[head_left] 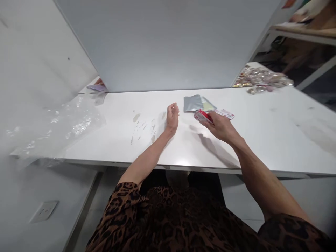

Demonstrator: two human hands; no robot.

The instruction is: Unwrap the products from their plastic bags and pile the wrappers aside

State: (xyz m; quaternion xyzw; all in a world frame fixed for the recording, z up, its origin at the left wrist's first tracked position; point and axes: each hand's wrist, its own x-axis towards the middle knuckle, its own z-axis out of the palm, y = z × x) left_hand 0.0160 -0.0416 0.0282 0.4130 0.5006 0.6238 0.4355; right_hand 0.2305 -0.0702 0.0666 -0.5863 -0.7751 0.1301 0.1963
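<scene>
Grasping red-and-white packaging (206,116) from above with right hand (221,126), probably for steady control; holding left hand (172,117) released, loosely curled, near grey pouch (193,104) on table (265,140).

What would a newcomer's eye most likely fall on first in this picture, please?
Probably the red-and-white packaging in the right hand, a bright patch of colour above the white table, with a grey pouch lying just beyond it. Next might come the leopard-print top at the bottom of the view, then the crumpled clear plastic at the table's left end.
</scene>
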